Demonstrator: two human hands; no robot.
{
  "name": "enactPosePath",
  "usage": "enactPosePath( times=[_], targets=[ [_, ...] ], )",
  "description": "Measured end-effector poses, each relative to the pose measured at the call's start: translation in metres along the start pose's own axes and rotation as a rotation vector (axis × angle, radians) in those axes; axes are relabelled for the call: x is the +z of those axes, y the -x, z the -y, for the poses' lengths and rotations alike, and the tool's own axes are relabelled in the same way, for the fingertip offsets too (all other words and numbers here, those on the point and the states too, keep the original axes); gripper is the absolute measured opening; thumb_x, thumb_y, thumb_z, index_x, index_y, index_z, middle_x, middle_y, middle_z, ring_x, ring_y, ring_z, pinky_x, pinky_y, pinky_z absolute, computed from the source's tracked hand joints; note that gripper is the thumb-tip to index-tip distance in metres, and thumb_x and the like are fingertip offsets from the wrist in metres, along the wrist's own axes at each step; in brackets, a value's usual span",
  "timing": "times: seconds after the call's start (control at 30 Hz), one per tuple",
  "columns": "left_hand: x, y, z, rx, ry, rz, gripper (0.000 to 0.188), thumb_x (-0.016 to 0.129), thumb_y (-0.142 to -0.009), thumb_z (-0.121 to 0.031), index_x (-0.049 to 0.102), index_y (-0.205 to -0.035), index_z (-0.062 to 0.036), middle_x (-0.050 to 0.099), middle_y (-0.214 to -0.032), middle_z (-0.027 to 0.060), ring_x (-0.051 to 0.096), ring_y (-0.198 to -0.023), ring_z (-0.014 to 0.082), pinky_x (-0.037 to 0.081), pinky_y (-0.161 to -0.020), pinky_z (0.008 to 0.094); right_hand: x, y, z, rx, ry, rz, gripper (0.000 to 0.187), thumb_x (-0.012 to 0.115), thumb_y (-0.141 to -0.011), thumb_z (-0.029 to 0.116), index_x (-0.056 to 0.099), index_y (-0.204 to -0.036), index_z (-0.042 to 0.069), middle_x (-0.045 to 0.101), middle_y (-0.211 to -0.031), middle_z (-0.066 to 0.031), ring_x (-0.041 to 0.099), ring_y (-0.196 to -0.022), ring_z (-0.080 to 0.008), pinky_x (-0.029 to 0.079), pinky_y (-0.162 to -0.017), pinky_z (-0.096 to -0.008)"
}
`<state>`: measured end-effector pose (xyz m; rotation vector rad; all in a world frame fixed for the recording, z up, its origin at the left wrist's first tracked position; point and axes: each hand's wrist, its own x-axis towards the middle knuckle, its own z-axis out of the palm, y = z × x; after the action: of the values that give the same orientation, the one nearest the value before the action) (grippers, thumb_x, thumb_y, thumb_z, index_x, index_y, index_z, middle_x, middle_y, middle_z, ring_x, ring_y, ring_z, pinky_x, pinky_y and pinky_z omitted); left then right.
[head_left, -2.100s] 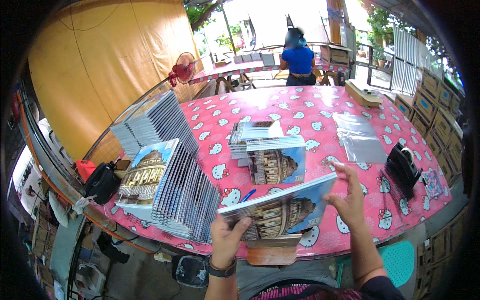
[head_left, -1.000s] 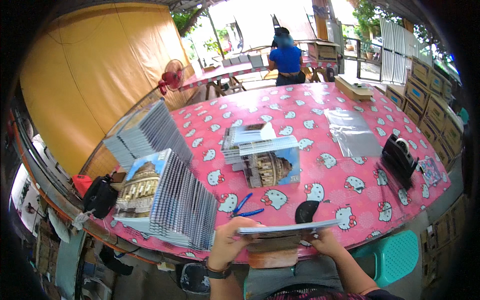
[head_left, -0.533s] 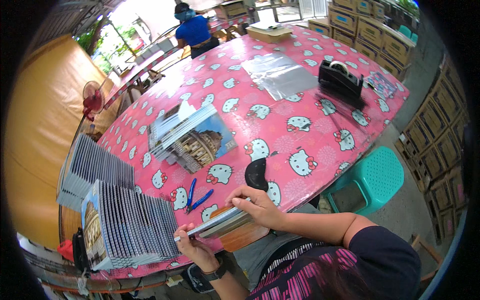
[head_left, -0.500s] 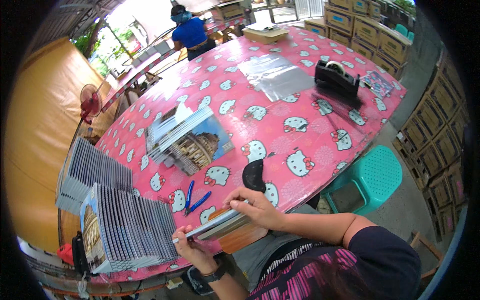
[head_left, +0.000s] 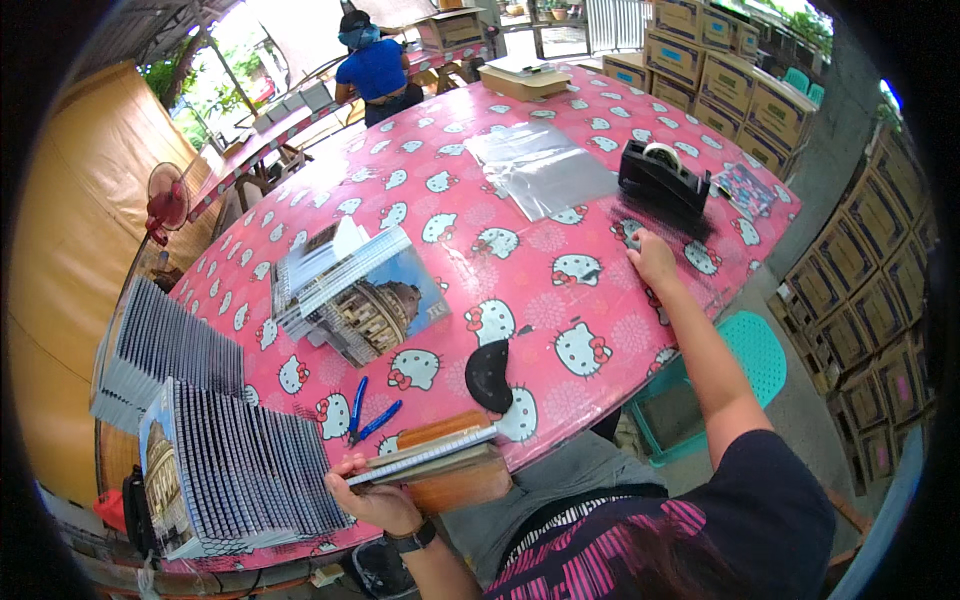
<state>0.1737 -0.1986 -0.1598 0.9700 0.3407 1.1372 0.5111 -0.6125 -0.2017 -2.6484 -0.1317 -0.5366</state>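
In the head view, the left hand (head_left: 388,506) grips a book (head_left: 430,457), nearside and well left of the black tape dispenser (head_left: 655,182); just nearside of that dispenser, the right hand (head_left: 655,262) curls, its hold impossible to tell

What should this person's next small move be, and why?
Probably bring the right hand over to the far end of the notebook: only the left hand holds it, at the near end, while the right is stretched out by the black tape dispenser.
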Motion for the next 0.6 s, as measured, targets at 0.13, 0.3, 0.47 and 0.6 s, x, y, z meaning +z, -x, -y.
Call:
enactPosePath(
  times=[0.13, 0.3, 0.47, 0.6],
  targets=[
    [0.017, 0.001, -0.011, 0.069, -0.198, -0.032, 0.040, 0.037, -0.096, -0.033, 0.055, -0.099, 0.0016, 0.056, -0.082, 0.0096, 0.052, -0.081, 0.0182, 0.040, -0.080, 0.0337, 0.008, -0.022, -0.010, 0.082, -0.265, -0.108, 0.038, 0.054, -0.082, 0.016, 0.051, -0.118, 0.006, 0.063, -0.101, -0.0246, 0.060, -0.093, -0.0434, 0.047, -0.083, -0.0475],
    [0.024, 0.006, -0.033, 0.482, -0.740, -0.013, 0.052, 0.033, -0.096, -0.029, 0.037, -0.133, 0.0080, 0.050, -0.127, 0.0204, 0.044, -0.121, 0.0275, 0.027, -0.105, 0.0402, -0.032, -0.019, 0.052, 0.187, -0.783, 0.176, 0.047, 0.044, -0.080, 0.008, 0.046, -0.127, 0.006, 0.057, -0.086, -0.0110, 0.058, -0.069, -0.0252, 0.048, -0.065, -0.0339],
    [0.087, 0.073, -0.036, 0.588, -1.248, 0.635, 0.090, 0.070, -0.069, -0.057, 0.039, -0.137, -0.0071, 0.050, -0.128, 0.0128, 0.040, -0.126, 0.0300, -0.004, -0.106, 0.0609, -0.081, 0.070, 0.149, -0.197, -0.993, 0.567, 0.053, 0.043, -0.073, 0.003, 0.048, -0.127, 0.006, 0.040, -0.079, 0.0007, 0.041, -0.064, -0.0062, 0.036, -0.053, -0.0199],
    [0.101, 0.062, -0.029, 0.583, -1.378, 0.729, 0.050, 0.075, -0.067, -0.043, 0.061, -0.107, -0.0147, 0.056, -0.093, 0.0019, 0.052, -0.100, 0.0215, 0.003, -0.105, 0.0583, -0.098, 0.118, 0.204, -0.379, -0.965, 0.753, 0.036, 0.047, -0.093, 0.018, 0.050, -0.127, 0.006, 0.045, -0.080, 0.0015, 0.044, -0.069, -0.0057, 0.038, -0.059, -0.0205]
  ],
)
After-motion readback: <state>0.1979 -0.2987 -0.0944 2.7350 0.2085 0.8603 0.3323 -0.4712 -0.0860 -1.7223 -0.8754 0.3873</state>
